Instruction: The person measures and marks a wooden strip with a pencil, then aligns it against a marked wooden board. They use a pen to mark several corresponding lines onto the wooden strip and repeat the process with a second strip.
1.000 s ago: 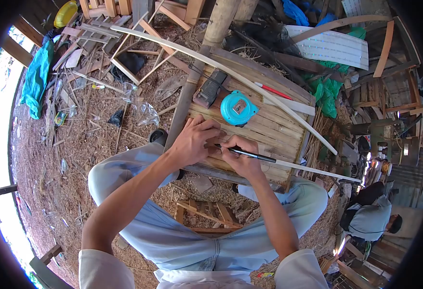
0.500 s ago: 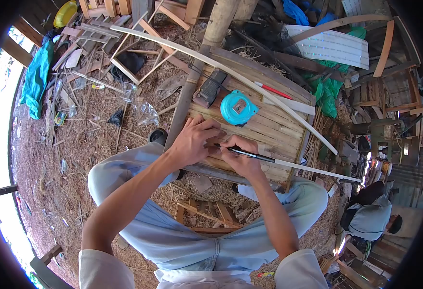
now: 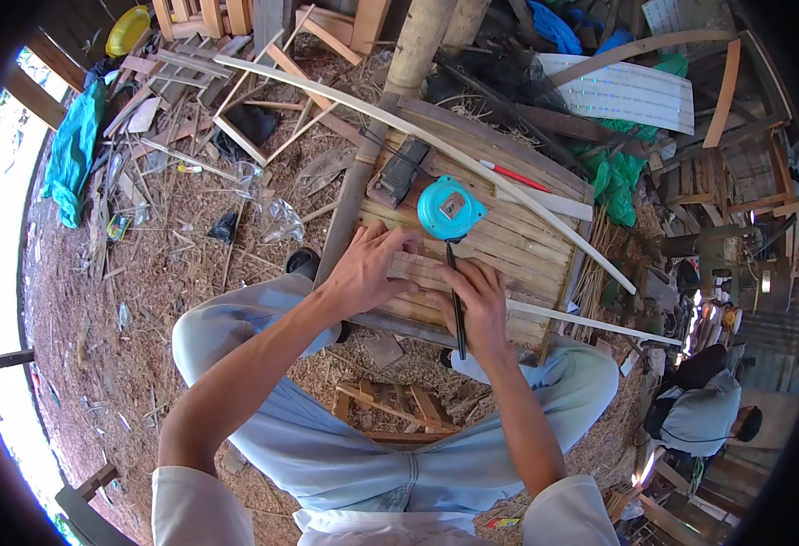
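Observation:
A small piece of wood [image 3: 414, 267] with thin lines across it lies between my hands on the slatted wooden tabletop [image 3: 529, 246]. My left hand [image 3: 360, 271] grips its left end, fingers over the far edge and thumb at the near side. A black pen [image 3: 460, 318] is held in my right hand [image 3: 480, 298], standing nearly lengthwise to my forearm; those fingertips are at the wood's right end. Just beyond the hands sits a teal tape measure [image 3: 438, 224]. A dark boxy device [image 3: 401, 169] with a cord lies to its left, and a red pen [image 3: 518, 176] to its right.
A long pale wood strip [image 3: 363, 109] crosses the tabletop diagonally, and another strip [image 3: 591, 323] sticks out to the right. Wooden frames [image 3: 240, 136] and scraps lie on the shavings-covered floor at left. Another person [image 3: 698, 414] sits at far right.
The pen has swung from pointing right to pointing toward me, its upper end near the tape measure. My right hand has shifted slightly right, and the piece of wood now shows more.

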### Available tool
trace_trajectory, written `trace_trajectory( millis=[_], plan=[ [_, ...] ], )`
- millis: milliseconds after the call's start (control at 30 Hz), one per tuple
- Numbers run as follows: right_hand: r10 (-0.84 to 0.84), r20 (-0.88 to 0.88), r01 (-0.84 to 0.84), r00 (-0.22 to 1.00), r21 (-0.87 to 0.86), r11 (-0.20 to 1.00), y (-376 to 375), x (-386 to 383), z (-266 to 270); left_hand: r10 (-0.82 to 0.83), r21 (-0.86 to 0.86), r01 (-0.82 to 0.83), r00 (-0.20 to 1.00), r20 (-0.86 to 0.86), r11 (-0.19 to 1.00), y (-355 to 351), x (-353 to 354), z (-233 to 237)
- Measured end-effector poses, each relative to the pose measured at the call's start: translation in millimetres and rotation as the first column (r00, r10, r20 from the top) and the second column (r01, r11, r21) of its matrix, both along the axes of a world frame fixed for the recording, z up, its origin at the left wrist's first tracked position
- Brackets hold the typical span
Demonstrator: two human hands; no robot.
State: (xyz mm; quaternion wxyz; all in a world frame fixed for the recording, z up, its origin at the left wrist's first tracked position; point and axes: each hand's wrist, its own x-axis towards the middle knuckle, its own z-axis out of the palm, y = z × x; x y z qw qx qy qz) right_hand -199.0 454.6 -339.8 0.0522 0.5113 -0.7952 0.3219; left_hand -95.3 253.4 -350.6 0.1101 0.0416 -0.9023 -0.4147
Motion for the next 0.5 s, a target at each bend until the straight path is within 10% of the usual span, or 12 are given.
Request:
trace_trajectory(
  millis=[500],
  plan=[
    [-0.039, 0.162, 0.057, 0.986, -0.106, 0.993, 3, -1, -13, -0.058, -0.036, 0.059, 0.998, 0.016, 0.998, -12, 1, 13]
  ],
)
